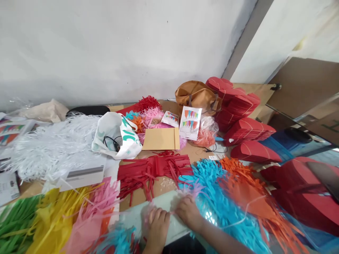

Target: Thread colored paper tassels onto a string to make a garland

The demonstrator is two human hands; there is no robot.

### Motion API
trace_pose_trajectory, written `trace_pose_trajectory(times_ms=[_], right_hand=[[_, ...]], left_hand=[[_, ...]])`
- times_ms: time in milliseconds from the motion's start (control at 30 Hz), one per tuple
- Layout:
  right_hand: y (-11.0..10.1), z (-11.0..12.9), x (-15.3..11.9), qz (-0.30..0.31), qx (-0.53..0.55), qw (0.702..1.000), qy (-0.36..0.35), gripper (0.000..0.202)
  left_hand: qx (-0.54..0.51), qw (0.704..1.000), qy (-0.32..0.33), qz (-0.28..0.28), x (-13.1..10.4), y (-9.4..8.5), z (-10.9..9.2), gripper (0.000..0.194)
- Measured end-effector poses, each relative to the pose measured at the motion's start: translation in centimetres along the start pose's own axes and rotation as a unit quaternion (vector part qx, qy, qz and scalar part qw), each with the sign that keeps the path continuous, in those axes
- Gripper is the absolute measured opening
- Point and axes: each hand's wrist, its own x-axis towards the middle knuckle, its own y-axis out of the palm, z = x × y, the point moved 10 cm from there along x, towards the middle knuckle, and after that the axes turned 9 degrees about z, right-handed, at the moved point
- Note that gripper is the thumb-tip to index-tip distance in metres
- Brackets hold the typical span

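Note:
A light-pink fringed tissue-paper tassel (195,188) is between my hands, partly hidden by the fingers and a little blurred. My left hand (158,224) is closed around one part of it, low in the middle of the view. To its right, my right hand (187,210) pinches another part, the fringe spilling out beyond the fingers. Both hands are over a pale glass-like board (165,201). Just beyond them lies a dark-red fringed tissue strip (156,167). Blue fringed tissue (212,180) is close beside my right forearm.
Orange fringe (246,187) and stacked red paper bundles (251,130) are at right. Green, yellow and pink fringes (92,204) spread at left, below white fringe (53,144). Behind are a white plastic bag (132,141), a kraft envelope (159,138), printed packets (190,123) and a brown bag (196,91).

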Motion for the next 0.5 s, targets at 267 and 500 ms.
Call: trace_pose_trajectory(times_ms=[267,500], right_hand=[[-1.1,-1.3,-1.1,-0.030,0.033,0.999,0.000,0.022],[-0.1,-3.7,-1.3,0.075,0.118,0.987,0.074,0.024]], left_hand=[[-0.039,0.999,-0.007,0.016,-1.6,-0.6,1.5,0.025],[-0.111,0.988,-0.057,0.092,-1.1,-0.8,2.9,0.020]])
